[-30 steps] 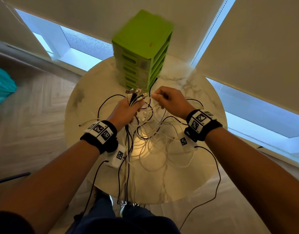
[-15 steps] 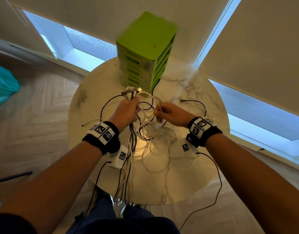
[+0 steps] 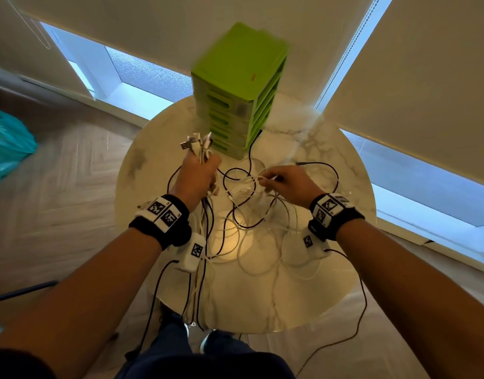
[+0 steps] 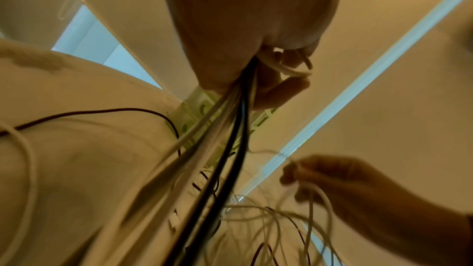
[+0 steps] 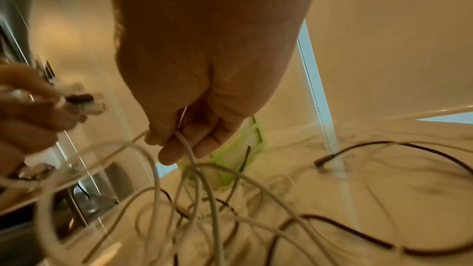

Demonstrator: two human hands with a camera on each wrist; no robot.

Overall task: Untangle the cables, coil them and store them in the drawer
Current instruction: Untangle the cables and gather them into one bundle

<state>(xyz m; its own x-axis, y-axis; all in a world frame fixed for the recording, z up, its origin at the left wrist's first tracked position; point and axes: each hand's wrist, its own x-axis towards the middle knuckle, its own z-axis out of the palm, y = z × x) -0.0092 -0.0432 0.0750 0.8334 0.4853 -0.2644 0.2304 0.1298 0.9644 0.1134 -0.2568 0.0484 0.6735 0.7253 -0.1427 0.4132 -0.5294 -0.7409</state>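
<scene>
A tangle of white and black cables (image 3: 246, 212) lies on the round marble table (image 3: 331, 283). My left hand (image 3: 199, 173) grips a bundle of cables (image 4: 230, 128), plug ends (image 3: 197, 142) sticking up above the fist and the strands hanging off the table's near edge. My right hand (image 3: 287, 181) pinches a white cable (image 5: 187, 149) out of the tangle, thumb and fingers curled on it. The green drawer tower (image 3: 235, 88) stands at the table's far side, its drawers closed.
A black cable (image 3: 331, 170) loops on the table to the right of my right hand. A teal bag (image 3: 8, 143) sits on the wooden floor at left. Windows with lowered blinds run behind the table. My legs (image 3: 202, 359) stand at the table's near edge.
My left hand has lifted the bundle up and toward the drawer tower. My right hand dropped lower and to the right into the tangle, and now pinches a white cable.
</scene>
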